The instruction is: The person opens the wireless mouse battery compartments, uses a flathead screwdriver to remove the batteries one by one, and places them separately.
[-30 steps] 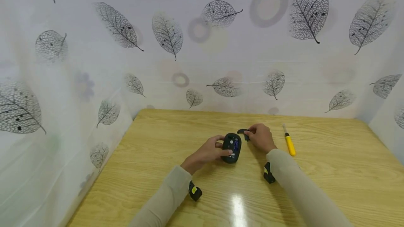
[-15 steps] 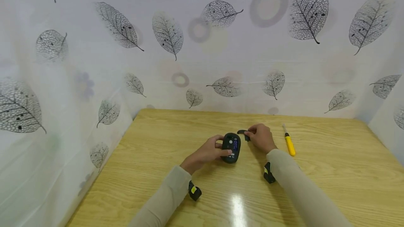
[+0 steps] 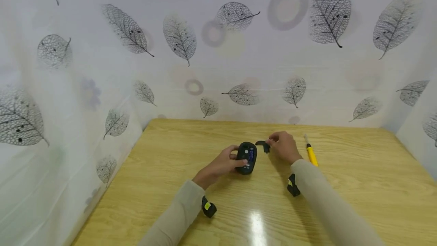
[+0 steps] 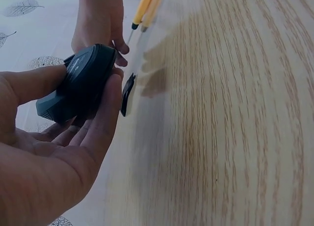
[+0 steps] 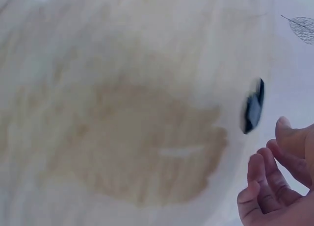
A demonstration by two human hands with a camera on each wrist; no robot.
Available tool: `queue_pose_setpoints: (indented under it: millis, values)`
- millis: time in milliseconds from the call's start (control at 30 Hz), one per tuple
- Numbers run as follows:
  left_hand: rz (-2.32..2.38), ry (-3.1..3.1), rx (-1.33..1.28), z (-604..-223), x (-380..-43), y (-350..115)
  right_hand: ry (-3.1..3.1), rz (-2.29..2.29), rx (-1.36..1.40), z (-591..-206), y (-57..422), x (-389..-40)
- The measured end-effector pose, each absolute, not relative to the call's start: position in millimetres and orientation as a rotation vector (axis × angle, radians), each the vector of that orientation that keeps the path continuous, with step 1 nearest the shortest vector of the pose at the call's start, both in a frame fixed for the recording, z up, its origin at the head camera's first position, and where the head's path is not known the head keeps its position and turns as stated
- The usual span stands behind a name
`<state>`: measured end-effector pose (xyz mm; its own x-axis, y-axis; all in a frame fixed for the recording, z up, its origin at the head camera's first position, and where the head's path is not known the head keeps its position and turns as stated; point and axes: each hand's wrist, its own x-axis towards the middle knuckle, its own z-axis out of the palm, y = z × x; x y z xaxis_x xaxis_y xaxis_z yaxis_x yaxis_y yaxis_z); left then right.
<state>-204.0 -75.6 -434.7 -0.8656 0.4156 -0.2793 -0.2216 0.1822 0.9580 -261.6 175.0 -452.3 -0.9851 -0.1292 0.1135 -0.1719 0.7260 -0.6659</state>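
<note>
My left hand (image 3: 220, 165) grips a black computer mouse (image 3: 246, 158), thumb across its underside, which faces up. A blue battery (image 3: 251, 154) shows in the open compartment of the mouse. In the left wrist view, fingers support the mouse (image 4: 81, 84) from below, above the table. Just right of it lies the black battery cover (image 3: 264, 146), a curved piece with a tab. My right hand (image 3: 285, 148) hovers close by the cover. In the right wrist view, a gap separates its loosely curled fingers from the cover (image 5: 253, 108), and nothing is between them.
A screwdriver with a yellow handle (image 3: 312, 155) lies right of my right hand. The wooden table (image 3: 164, 143) ends at a leaf-patterned curtain (image 3: 246, 60) behind and on the left. A small black camera sits on each wrist.
My right hand has let go of the battery cover and lifted off it, leaving it on the table. The mouse has shifted slightly left in my left hand.
</note>
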Motion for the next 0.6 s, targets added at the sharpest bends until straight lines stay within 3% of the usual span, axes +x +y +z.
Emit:
queue_pose_setpoints:
  millis: [600]
  values:
    - [1.795,1.886,0.2,-433.8,-199.5,-79.8,-2.831,0.967,0.365,-409.8,202.0,-238.5]
